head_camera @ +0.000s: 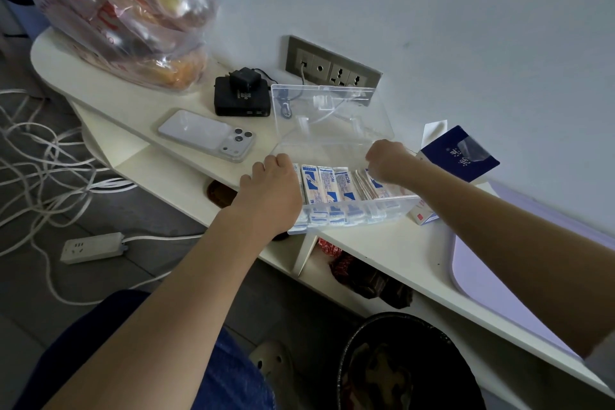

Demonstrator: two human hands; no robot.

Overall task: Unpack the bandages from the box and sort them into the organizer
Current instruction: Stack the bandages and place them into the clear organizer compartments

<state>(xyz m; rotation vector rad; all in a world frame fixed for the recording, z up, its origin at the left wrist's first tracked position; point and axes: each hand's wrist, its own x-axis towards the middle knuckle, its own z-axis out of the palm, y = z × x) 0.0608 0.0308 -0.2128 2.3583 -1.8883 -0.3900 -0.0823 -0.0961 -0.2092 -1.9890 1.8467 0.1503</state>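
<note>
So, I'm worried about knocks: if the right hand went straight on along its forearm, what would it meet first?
Probably the organizer's open clear lid, just beyond the right hand. Depth is unclear, so it might pass above it.

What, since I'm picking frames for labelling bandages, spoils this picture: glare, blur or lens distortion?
Head view: the frame is tilted, with wide-angle stretch toward the corners; light is dim and soft, without hard shadows; print on the bandages stays legible; the organizer lid is see-through with only faint reflections; the plastic bag shows bright glare streaks.
</note>
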